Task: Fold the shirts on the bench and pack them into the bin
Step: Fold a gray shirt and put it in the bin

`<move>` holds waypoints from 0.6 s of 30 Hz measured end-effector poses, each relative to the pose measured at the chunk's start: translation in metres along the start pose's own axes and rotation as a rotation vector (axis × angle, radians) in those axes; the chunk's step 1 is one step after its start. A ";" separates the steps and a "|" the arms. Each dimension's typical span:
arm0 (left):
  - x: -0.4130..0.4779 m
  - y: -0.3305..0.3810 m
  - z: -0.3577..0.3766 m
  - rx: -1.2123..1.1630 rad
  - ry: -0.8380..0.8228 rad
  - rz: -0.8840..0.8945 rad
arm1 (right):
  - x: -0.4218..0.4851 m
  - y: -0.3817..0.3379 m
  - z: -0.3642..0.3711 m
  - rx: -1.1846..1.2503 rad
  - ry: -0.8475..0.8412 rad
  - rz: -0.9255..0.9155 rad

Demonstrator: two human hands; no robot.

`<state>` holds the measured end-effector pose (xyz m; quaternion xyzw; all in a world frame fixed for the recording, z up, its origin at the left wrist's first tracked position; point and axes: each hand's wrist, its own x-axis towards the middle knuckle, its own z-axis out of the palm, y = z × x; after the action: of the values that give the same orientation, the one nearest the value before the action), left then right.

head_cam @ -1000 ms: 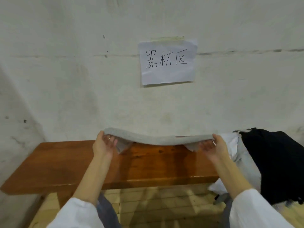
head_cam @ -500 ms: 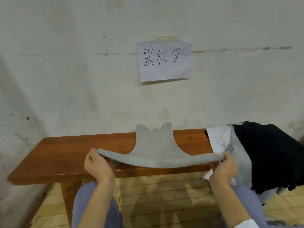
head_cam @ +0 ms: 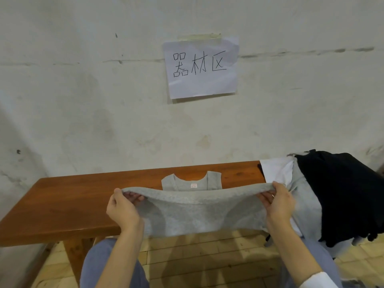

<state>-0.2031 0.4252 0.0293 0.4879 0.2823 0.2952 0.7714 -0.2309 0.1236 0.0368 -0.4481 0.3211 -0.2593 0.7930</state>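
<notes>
Pinching the raised hem of the grey tank top [head_cam: 199,213] over the front edge of the bench [head_cam: 72,200] — left hand [head_cam: 122,210] at one end, right hand [head_cam: 278,206] at the other; collar flat toward the back edge.

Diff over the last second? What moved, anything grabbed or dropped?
The grey tank top went from stretched in the air to lying neck-end on the bench. Its near edge was drawn toward the person and is now lifted, fabric sagging below it. Nothing released: left hand and right hand still pinch that edge's ends. The clothes pile at the bench's right end and the wall sign are unchanged.
</notes>
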 end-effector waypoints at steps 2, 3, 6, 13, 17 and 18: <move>0.015 -0.003 0.011 -0.010 0.008 -0.004 | 0.016 0.001 0.016 0.007 -0.002 0.001; 0.024 -0.005 0.018 -0.010 0.004 -0.017 | 0.027 0.002 0.026 0.008 -0.012 0.012; 0.061 -0.023 0.047 0.011 -0.081 -0.160 | 0.068 0.017 0.061 -0.036 -0.097 0.093; 0.077 -0.119 0.054 1.047 -0.848 0.429 | 0.063 0.127 0.068 -1.275 -0.485 -0.233; 0.093 -0.140 0.053 1.551 -1.049 0.729 | 0.058 0.150 0.070 -1.671 -0.456 -0.387; 0.094 -0.140 0.054 1.477 -0.972 0.743 | 0.059 0.150 0.073 -1.655 -0.437 -0.409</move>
<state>-0.0760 0.4134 -0.0940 0.9785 -0.1263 0.0338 0.1592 -0.1197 0.1916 -0.0822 -0.9674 0.1604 0.0113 0.1957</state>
